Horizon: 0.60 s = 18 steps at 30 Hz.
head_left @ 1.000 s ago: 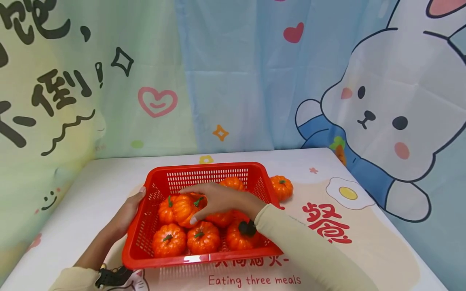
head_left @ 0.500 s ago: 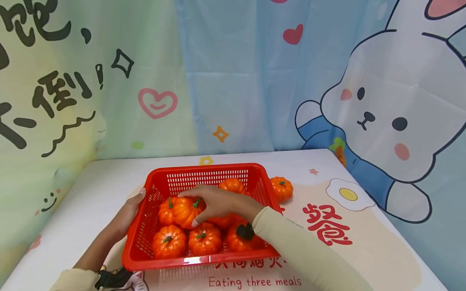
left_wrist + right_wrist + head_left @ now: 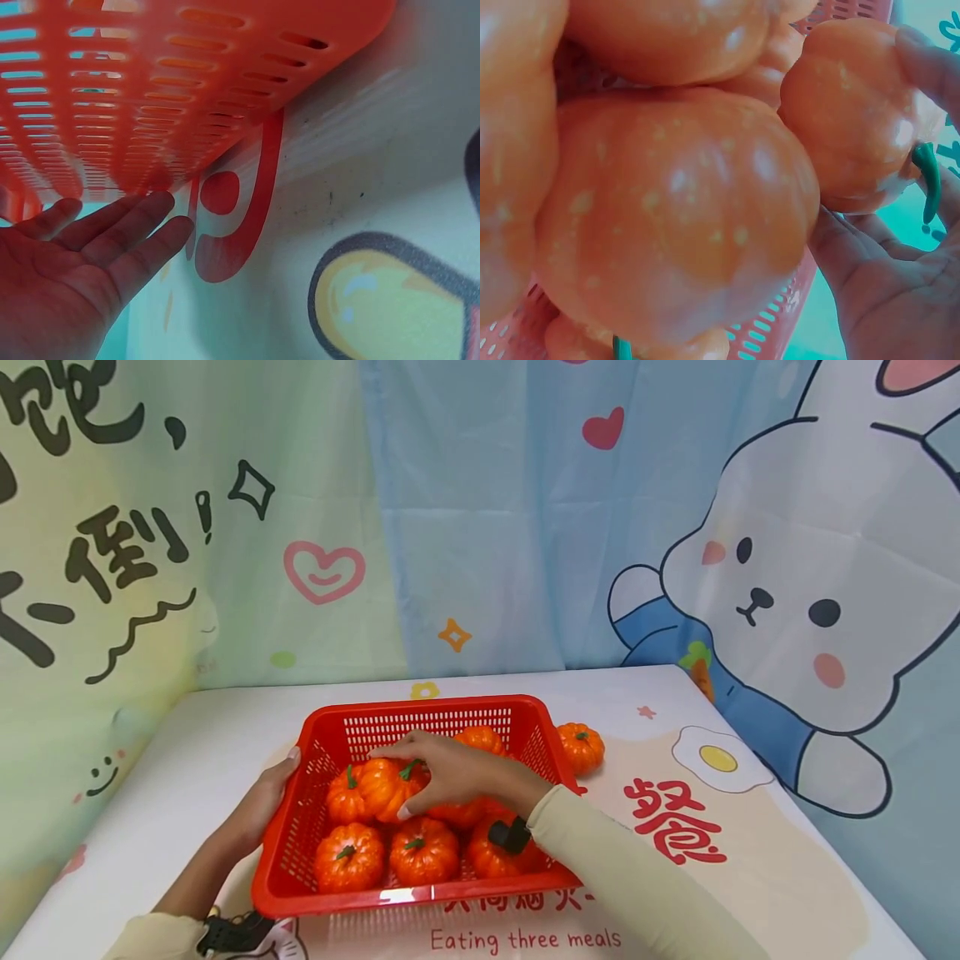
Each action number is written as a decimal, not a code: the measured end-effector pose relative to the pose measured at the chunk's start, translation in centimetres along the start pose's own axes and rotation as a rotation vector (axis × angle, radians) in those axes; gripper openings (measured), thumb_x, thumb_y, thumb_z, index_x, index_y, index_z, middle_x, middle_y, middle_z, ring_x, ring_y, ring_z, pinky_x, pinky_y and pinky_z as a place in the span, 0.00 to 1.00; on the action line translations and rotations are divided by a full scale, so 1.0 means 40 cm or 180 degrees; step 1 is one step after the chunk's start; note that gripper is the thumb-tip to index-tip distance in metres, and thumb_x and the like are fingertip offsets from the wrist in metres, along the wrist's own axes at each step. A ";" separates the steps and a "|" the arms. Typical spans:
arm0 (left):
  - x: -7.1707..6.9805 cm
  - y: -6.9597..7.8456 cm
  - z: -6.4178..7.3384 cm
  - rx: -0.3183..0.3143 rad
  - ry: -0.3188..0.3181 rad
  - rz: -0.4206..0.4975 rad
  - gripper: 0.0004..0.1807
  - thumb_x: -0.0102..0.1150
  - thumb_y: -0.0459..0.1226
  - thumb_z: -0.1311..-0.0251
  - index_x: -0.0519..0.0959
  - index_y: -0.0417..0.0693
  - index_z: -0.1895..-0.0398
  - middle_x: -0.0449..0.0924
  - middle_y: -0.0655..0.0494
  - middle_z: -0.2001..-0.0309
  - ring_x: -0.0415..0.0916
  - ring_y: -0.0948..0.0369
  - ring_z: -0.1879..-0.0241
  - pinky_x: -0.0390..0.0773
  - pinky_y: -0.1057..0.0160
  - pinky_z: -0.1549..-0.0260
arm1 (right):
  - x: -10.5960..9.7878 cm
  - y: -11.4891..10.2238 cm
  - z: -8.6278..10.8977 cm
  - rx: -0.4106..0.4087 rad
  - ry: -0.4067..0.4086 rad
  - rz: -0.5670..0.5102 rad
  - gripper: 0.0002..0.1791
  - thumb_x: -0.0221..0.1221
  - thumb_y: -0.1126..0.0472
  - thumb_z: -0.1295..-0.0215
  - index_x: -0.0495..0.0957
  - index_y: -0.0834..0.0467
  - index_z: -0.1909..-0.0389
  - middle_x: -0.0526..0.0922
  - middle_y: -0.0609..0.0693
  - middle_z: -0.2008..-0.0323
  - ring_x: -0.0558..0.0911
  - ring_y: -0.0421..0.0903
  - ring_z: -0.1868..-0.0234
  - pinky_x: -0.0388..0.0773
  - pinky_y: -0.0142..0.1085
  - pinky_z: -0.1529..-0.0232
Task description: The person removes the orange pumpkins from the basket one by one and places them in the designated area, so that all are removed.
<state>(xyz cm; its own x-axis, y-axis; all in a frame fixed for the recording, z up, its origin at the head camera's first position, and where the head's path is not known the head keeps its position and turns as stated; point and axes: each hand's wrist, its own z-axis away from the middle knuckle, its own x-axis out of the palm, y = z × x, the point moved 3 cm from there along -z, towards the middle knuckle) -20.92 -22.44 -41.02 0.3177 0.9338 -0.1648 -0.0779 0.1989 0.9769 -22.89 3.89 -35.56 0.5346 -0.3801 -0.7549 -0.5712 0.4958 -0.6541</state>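
My right hand [image 3: 444, 768] grips a small orange pumpkin [image 3: 384, 789] with a green stem, fingers over its far side and thumb on its near side. In the right wrist view that pumpkin [image 3: 855, 112] sits between thumb and fingers, beside larger-looking pumpkins [image 3: 679, 210]. Several more pumpkins [image 3: 348, 857] lie in a red slotted basket [image 3: 420, 893]. On the basket's left side rests my left hand [image 3: 264, 802], its thumb near the rim. In the left wrist view its fingers [image 3: 142, 251] are fairly straight against or close to the basket wall [image 3: 187, 75].
One pumpkin [image 3: 581, 748] lies on the table just right of the basket. A printed cloth [image 3: 780, 860] with lettering and a fried egg covers the table. Behind the table's back edge hangs a cartoon curtain [image 3: 465, 527].
My right hand and the pumpkin it grips have shifted only slightly within the basket. My left hand and the basket stay in place.
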 end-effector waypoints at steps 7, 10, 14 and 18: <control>0.008 -0.004 -0.005 0.0004 -0.0006 0.0060 0.39 0.24 0.58 0.25 0.56 0.31 0.32 0.79 0.45 0.58 0.84 0.53 0.65 0.84 0.52 0.66 | -0.024 0.015 0.021 0.0060 0.0112 -0.0120 0.44 0.72 0.50 0.46 0.63 0.39 0.28 0.63 0.45 0.32 0.64 0.43 0.36 0.70 0.40 0.40; 0.012 -0.003 -0.013 0.0045 -0.0017 0.0086 0.39 0.25 0.58 0.25 0.57 0.31 0.32 0.79 0.44 0.58 0.84 0.53 0.64 0.84 0.51 0.65 | -0.038 0.020 0.034 0.0054 0.0191 -0.0164 0.44 0.71 0.50 0.45 0.61 0.38 0.28 0.65 0.41 0.33 0.67 0.40 0.38 0.70 0.39 0.40; 0.010 -0.002 -0.015 0.0060 0.0002 0.0087 0.39 0.26 0.58 0.25 0.59 0.31 0.33 0.80 0.44 0.59 0.84 0.52 0.65 0.84 0.51 0.66 | -0.050 0.024 0.046 0.0076 0.0277 -0.0329 0.42 0.71 0.48 0.46 0.63 0.40 0.30 0.70 0.39 0.38 0.72 0.38 0.44 0.72 0.37 0.42; 0.001 -0.006 -0.007 0.0020 -0.0007 0.0085 0.39 0.25 0.57 0.25 0.58 0.30 0.33 0.80 0.44 0.59 0.84 0.52 0.65 0.84 0.51 0.66 | -0.058 0.027 0.052 0.0064 0.0319 -0.0426 0.40 0.71 0.47 0.46 0.65 0.41 0.32 0.71 0.39 0.38 0.73 0.39 0.45 0.73 0.37 0.43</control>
<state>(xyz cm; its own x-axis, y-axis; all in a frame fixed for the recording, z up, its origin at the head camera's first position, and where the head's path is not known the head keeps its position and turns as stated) -21.13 -22.36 -41.31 0.3176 0.9381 -0.1384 -0.0803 0.1721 0.9818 -23.44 6.92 -34.41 0.5396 -0.5191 -0.6628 -0.4861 0.4507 -0.7487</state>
